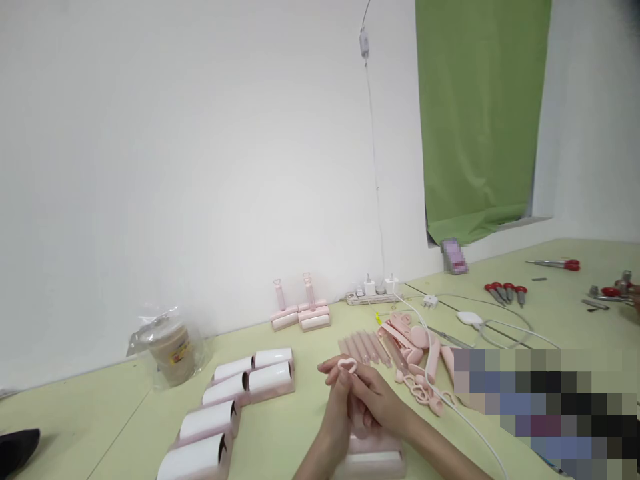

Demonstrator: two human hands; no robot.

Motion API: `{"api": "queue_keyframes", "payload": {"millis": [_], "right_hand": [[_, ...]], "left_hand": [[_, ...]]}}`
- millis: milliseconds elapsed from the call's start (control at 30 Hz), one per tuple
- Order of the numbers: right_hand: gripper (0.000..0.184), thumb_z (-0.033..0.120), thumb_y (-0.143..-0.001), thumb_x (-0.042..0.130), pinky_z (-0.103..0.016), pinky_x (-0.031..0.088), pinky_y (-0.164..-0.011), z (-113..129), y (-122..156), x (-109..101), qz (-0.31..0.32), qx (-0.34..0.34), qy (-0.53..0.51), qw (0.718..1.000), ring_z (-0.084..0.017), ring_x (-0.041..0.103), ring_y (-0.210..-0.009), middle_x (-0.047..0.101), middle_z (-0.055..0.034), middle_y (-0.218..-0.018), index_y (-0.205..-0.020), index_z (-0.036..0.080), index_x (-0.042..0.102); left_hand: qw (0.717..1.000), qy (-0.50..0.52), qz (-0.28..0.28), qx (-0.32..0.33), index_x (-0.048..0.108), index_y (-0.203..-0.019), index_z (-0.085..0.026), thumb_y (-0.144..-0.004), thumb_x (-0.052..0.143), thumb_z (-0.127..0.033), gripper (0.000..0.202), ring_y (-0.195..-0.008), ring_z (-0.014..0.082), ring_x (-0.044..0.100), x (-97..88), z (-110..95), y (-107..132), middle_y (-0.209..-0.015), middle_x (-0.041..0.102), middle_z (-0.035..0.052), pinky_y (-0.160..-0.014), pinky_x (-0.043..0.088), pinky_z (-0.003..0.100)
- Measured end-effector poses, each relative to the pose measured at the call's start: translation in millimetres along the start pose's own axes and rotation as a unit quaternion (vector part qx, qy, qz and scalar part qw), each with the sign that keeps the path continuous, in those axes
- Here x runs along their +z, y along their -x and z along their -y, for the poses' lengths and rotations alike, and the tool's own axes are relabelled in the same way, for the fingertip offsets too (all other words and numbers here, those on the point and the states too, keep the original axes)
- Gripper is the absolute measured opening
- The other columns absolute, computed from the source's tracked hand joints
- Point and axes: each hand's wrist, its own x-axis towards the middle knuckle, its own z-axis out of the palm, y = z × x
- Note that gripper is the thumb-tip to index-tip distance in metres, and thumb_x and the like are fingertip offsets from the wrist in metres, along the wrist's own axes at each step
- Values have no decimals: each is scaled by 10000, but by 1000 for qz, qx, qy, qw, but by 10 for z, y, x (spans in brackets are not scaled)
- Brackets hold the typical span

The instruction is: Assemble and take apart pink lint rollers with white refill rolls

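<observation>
Both my hands meet over the table's near middle and close round a pink lint-roller handle (349, 367). Its heart-shaped loop sticks up above my fingers. My left hand (338, 408) wraps the handle from the left. My right hand (376, 402) covers it from the right, fingers curled. Under my hands lies a pink roller base with a white roll (376, 457). Several white rolls in pink holders (230, 407) lie to the left. A pile of pink handles and parts (407, 350) lies to the right.
Two assembled pink rollers (300, 313) stand by the wall. A bagged cup (171, 347) sits at left. A power strip (370, 293) with a white cable is behind. Red-handled screwdrivers (505, 292), scissors (555, 264) and a green curtain (480, 120) are at right.
</observation>
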Motion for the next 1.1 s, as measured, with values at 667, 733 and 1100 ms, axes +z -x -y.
{"api": "queue_keyframes", "payload": {"millis": [667,733,1100], "right_hand": [[215,243,-783,398,-279,430,-686,-41,-22,-34,30,-19,58,998,-162,560,-744,612,-48,-818,-674,174,571],[239,267,-794,412,-272,444,-658,6,-97,-147,90,-8,56,994,-161,574,-728,623,-49,-832,-714,161,612],[328,158,-792,397,-318,409,-846,295,-396,-208,265,25,88,960,-189,551,-968,611,-51,-1051,-1014,194,635]], "left_hand": [[992,57,-116,12,380,-442,-191,-456,604,-670,528,-283,37,242,96,55,49,-318,271,-96,-306,181,181],[994,58,-91,-3,307,-356,-200,-401,541,-763,612,-242,17,164,98,40,35,-264,197,-100,-290,96,182],[992,65,-107,9,353,-309,-181,-323,415,-868,689,-221,20,196,72,91,35,-246,233,-74,-292,108,186]]}}
